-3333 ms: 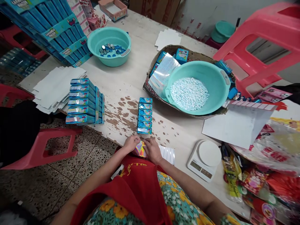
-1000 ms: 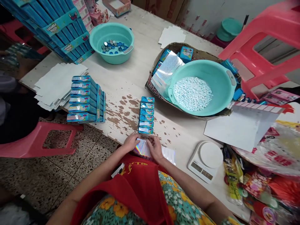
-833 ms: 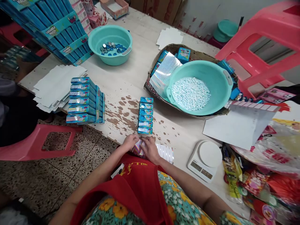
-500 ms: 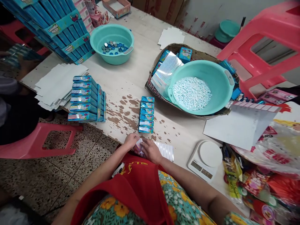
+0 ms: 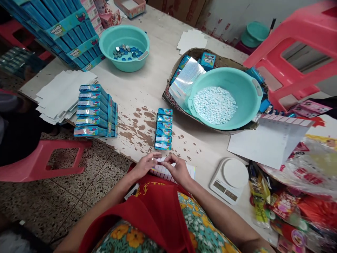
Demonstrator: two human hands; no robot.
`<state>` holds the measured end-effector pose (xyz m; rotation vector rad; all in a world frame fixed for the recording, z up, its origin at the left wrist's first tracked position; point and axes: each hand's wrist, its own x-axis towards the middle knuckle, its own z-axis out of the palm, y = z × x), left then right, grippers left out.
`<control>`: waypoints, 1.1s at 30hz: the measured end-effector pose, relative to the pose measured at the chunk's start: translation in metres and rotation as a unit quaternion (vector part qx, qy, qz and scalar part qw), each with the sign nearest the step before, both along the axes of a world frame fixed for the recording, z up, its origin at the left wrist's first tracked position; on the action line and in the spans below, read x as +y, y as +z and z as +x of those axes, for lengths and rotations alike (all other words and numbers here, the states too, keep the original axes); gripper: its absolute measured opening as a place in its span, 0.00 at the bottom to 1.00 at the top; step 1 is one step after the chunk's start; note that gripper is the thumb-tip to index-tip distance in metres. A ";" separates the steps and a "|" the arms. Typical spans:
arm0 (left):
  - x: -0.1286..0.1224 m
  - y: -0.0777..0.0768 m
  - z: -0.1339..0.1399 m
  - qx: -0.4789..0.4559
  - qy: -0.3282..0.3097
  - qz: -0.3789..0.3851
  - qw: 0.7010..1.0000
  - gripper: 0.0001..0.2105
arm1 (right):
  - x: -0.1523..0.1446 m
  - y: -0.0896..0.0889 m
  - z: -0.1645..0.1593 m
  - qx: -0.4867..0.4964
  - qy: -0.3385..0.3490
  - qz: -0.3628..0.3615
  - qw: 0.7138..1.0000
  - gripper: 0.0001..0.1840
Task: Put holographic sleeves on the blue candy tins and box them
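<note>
Just above the table's near edge, a small pale sticker [image 5: 161, 159] is pinched between the fingertips of my left hand [image 5: 145, 165] and my right hand [image 5: 179, 170]. Both hands are closed, with their tips almost meeting. Beneath them lies a shiny sticker sheet [image 5: 165, 170] marked into narrow strips, partly covered by the hands. Straight ahead stands a row of small blue candy boxes [image 5: 163, 129]. Some show a round blue recess on top, while the nearest ones carry a shiny strip.
Left of the row are packed blue boxes [image 5: 96, 112] and white card sheets [image 5: 60, 93]. A turquoise basin [image 5: 105, 44] holds metallic and blue discs; another basin [image 5: 244, 88] of white candies rests on a carton. A scale [image 5: 228, 181] stands at right. Another person sits at far left.
My hands have lifted slightly off the sticker sheet and come together, the small sticker now between their fingertips. More of the sheet is uncovered.
</note>
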<state>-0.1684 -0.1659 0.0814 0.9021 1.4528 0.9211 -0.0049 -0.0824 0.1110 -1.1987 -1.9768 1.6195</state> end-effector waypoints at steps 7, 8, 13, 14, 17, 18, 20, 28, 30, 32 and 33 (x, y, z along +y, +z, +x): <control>0.049 0.011 -0.022 0.021 0.009 -0.023 0.999 0.11 | 0.036 -0.009 -0.033 -0.018 -0.157 0.076 0.985 0.10; 0.060 0.010 -0.029 0.022 0.010 -0.018 1.000 0.11 | 0.042 -0.015 -0.040 -0.023 -0.179 0.098 0.979 0.10; 0.102 0.002 -0.059 0.071 -0.005 0.015 0.997 0.08 | 0.072 -0.046 -0.066 -0.042 -0.239 0.123 0.962 0.09; 0.107 -0.001 -0.061 0.088 -0.009 0.022 0.996 0.07 | 0.076 -0.051 -0.069 -0.045 -0.243 0.121 0.961 0.09; 0.115 -0.014 -0.064 0.109 -0.015 0.036 0.993 0.06 | 0.083 -0.062 -0.073 -0.054 -0.241 0.120 0.962 0.07; 0.116 -0.020 -0.063 0.104 -0.011 0.037 0.994 0.06 | 0.084 -0.064 -0.073 -0.056 -0.239 0.124 0.961 0.07; 0.117 -0.031 -0.060 0.104 0.000 0.030 0.994 0.07 | 0.083 -0.066 -0.074 -0.059 -0.240 0.138 0.959 0.06; 0.093 -0.035 -0.029 0.391 0.070 -0.036 0.917 0.14 | 0.086 -0.063 -0.070 -0.072 -0.250 0.129 0.957 0.15; 0.081 -0.031 -0.024 0.423 0.026 -0.010 0.906 0.18 | 0.092 -0.062 -0.066 -0.058 -0.236 0.124 0.962 0.13; 0.067 -0.032 -0.025 0.430 -0.039 -0.028 0.902 0.19 | 0.095 -0.059 -0.059 -0.021 -0.248 0.086 0.965 0.14; 0.060 -0.034 -0.026 0.422 -0.063 -0.044 0.904 0.18 | 0.092 -0.057 -0.053 0.000 -0.265 0.066 0.962 0.15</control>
